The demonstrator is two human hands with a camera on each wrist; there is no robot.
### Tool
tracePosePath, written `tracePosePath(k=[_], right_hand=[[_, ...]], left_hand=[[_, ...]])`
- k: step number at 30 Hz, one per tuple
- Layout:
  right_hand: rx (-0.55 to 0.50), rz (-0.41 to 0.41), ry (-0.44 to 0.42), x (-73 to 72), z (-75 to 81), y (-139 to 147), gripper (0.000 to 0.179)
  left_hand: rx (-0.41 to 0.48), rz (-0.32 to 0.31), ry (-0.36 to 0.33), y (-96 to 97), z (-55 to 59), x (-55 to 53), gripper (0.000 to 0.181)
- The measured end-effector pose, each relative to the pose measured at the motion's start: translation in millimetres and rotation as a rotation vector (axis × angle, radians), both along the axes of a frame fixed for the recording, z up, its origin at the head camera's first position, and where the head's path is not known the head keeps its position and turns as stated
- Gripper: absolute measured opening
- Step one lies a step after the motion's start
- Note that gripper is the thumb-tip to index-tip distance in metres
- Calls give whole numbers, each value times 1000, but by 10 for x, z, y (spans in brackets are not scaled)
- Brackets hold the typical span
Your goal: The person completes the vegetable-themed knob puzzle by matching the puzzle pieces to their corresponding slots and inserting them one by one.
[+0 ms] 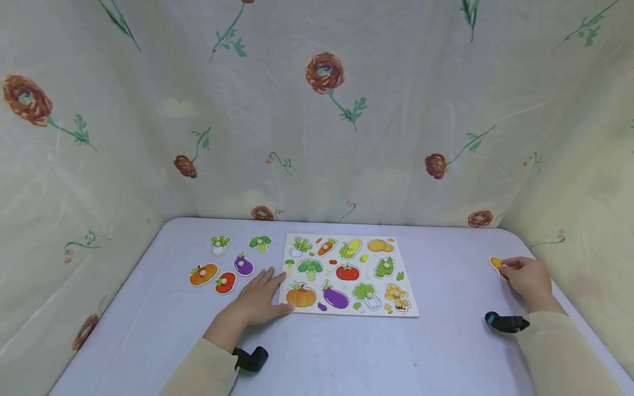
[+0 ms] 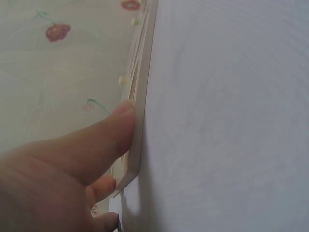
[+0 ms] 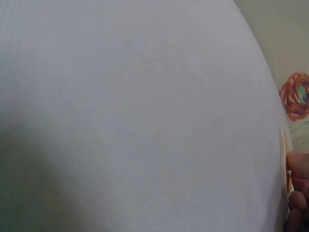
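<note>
My left hand [image 1: 257, 297] rests against the left side of a white vegetable puzzle board [image 1: 324, 306], fingers extended and spread. In the left wrist view, the thumb [image 2: 108, 130] touches the board's near edge [image 2: 137, 125]. Out at the table's right side, my right hand [image 1: 531, 281] pinches a yellow-orange puzzle piece [image 1: 495, 264] that the fingers partly cover. Only a sliver of that piece [image 3: 284, 166] shows in the right wrist view. Left of the board lie loose knobbed pieces: radish [image 1: 220, 242], broccoli [image 1: 258, 242], eggplant [image 1: 244, 267], pumpkin [image 1: 200, 275] and tomato [image 1: 228, 279].
A white cloth covers the table [image 1: 346, 352]. Flower-patterned sheeting [image 1: 386, 137] hangs behind it and at both sides. Several knobs [image 2: 122, 80] stand up from the board in the left wrist view. Each wrist wears a black band with a device [image 1: 252, 358].
</note>
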State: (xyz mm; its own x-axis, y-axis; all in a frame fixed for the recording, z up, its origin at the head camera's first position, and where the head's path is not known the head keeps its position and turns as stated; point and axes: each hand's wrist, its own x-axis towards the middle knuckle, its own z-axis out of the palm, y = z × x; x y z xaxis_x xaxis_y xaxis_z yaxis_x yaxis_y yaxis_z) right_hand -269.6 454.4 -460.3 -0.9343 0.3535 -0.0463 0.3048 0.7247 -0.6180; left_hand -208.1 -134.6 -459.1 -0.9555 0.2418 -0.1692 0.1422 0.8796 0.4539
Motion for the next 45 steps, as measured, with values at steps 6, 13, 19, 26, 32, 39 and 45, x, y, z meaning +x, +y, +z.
tracePosePath(k=[6, 13, 19, 26, 32, 39, 45], right_hand=[[-31, -17, -56, -46, 31, -19, 33], [22, 86, -14, -78, 142, -70, 36], [45, 151, 51, -89, 315, -253, 37], [53, 220, 105, -111, 519, -555, 36], [56, 315, 158, -150, 693, -822, 31], [45, 394, 129, -187, 870, -1170, 31], [37, 442, 86, -270, 918, -1479, 29]], left_hand=[[-5, 2, -3, -2, -11, -2, 84], [-6, 7, -5, 5, -20, -1, 84], [-9, 4, 5, 8, -42, -10, 84], [1, 6, 2, 6, -14, -5, 83], [4, 8, 4, 6, -9, 2, 83], [4, 5, 9, 3, -24, -6, 83], [13, 10, -4, 2, -12, -3, 83]])
